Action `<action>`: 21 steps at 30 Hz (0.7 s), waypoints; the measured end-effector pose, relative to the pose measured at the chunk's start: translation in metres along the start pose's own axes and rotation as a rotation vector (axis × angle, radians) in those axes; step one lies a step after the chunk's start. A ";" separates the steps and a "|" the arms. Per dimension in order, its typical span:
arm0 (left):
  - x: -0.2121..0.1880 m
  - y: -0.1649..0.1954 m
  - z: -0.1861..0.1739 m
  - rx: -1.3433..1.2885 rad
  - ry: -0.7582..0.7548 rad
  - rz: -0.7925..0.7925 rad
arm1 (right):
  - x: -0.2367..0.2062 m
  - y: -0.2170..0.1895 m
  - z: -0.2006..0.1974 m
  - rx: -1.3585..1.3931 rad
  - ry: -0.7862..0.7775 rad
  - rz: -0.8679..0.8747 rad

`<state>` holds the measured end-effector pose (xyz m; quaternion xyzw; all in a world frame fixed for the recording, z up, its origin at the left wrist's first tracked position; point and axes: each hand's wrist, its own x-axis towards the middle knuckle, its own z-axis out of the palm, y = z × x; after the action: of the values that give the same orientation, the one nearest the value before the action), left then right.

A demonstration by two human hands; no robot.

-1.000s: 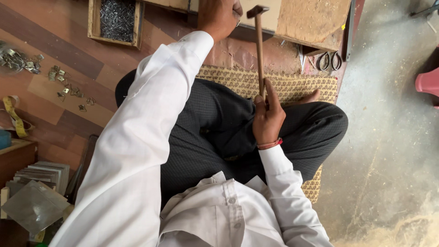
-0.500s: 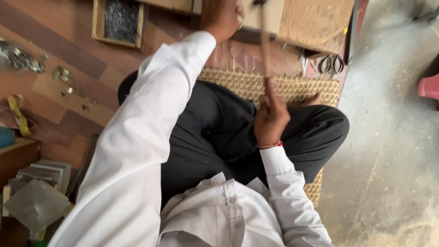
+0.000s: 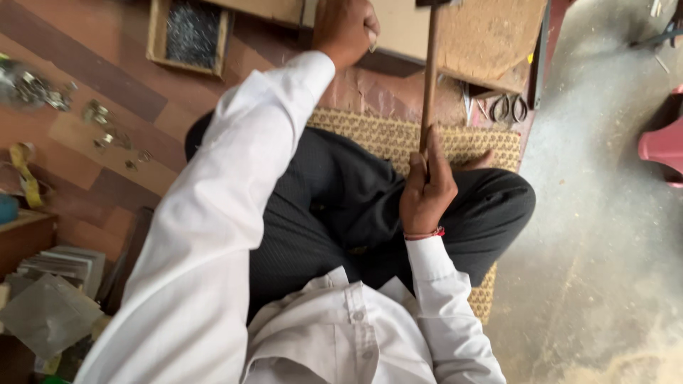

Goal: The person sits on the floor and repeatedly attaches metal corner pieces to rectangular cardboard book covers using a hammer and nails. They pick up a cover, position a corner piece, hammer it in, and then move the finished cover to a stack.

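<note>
Wooden and slim, the long brown handle of a hammer stands nearly upright in the right hand, whose fingers are wrapped tight around its lower end; the dark metal head is cut off by the top edge of the view. This hand hangs above the person's crossed legs in dark trousers, a red thread band at its wrist. The left hand reaches forward in a white sleeve and is curled into a loose fist on the flat brown board lying at the far side of the floor; what it pinches, if anything, cannot be told. The hammer handle rises just to the right of that hand, over the same board. A woven straw mat lies under the legs on the reddish wooden floor. Beside the board's right edge rest black-handled scissors. To the far left sits a shallow wooden tray of small dark nails, with loose shiny metal fittings scattered nearby.
</note>
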<state>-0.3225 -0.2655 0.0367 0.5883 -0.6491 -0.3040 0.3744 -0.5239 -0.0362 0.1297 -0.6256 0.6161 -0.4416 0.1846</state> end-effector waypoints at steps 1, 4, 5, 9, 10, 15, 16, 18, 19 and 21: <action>0.000 0.000 0.000 -0.095 -0.069 -0.080 | 0.000 -0.001 -0.003 -0.062 -0.023 -0.055; 0.001 -0.002 0.000 0.120 0.132 0.198 | 0.003 -0.002 -0.005 -0.137 -0.076 -0.142; 0.002 -0.002 0.000 0.125 0.136 0.202 | 0.004 -0.001 -0.004 -0.122 -0.109 -0.096; 0.002 -0.001 0.001 0.127 0.043 0.132 | 0.005 0.006 0.006 -0.131 -0.078 -0.061; 0.001 0.000 0.001 0.118 -0.005 0.100 | 0.006 0.008 0.008 -0.180 -0.126 -0.044; -0.001 0.001 0.000 0.176 0.273 0.310 | 0.005 0.000 -0.001 -0.287 -0.106 -0.228; -0.001 0.000 0.000 0.186 0.307 0.338 | 0.005 -0.003 -0.003 -0.213 -0.094 -0.177; -0.001 -0.002 0.000 0.075 0.059 0.142 | 0.003 -0.009 -0.009 -0.087 -0.082 -0.043; 0.000 -0.002 0.000 0.018 -0.059 0.057 | 0.003 -0.011 -0.010 -0.154 -0.050 -0.098; 0.001 -0.003 0.000 0.081 -0.022 0.088 | 0.007 -0.011 -0.007 -0.275 0.036 -0.235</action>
<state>-0.3209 -0.2670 0.0345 0.5706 -0.6902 -0.2673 0.3558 -0.5239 -0.0390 0.1439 -0.7045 0.5966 -0.3830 0.0337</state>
